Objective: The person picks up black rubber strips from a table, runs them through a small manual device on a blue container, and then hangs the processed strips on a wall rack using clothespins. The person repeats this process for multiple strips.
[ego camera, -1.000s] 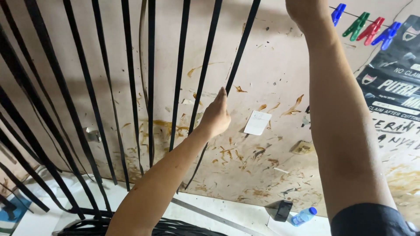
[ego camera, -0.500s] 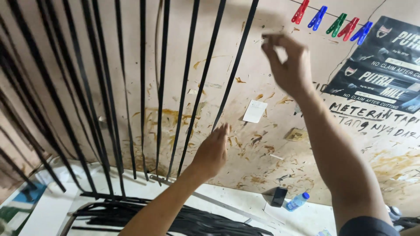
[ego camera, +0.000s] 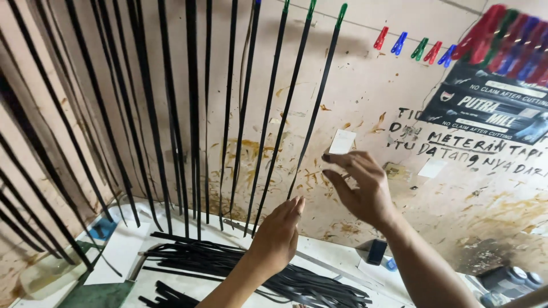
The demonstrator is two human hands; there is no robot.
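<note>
Left hand (ego camera: 278, 234) raised flat with fingers straight and together, apparently just touching the lower end of the rightmost hanging black strip (ego camera: 313, 117) pegged to the line against the stained wall (ego camera: 365, 85), right hand (ego camera: 361, 185) beside it, fingers loosely spread, holding nothing, above the heap of strips (ego camera: 240, 268) on the table.

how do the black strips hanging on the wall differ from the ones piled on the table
The hanging strips run straight and taut from pegs, spaced apart; the piled strips lie flat, curved and overlapping. The left hand touches a hanging strip's lower end; the right hand touches neither. Both are thin, black and glossy.
</note>
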